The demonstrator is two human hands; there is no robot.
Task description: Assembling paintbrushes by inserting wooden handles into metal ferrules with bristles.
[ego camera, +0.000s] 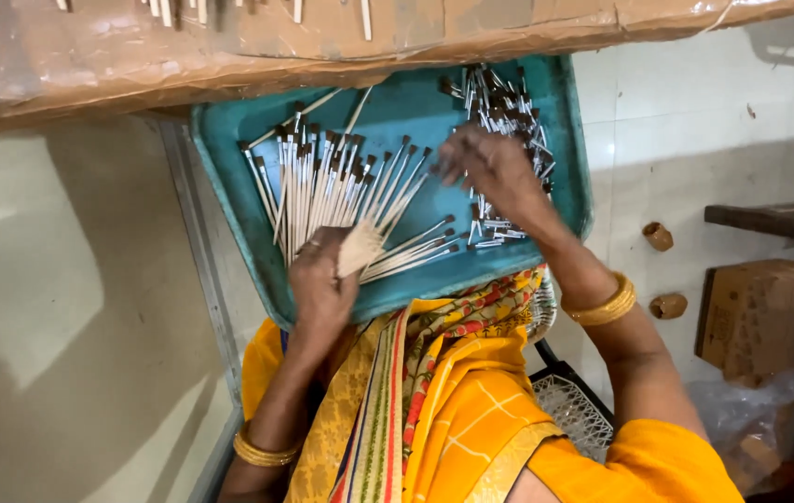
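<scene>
sticks (341,191) fanned in left hand (321,279); right hand (490,168) touches tray (416,102) pile.

A pale tiled floor (695,140) spreads to the right, shadowed in bands. A cardboard box (759,317) sits beside a dark wooden plank (779,220). A brown taped counter (136,56) runs overhead.

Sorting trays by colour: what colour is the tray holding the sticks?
Teal tray, seen in the head view.
</scene>
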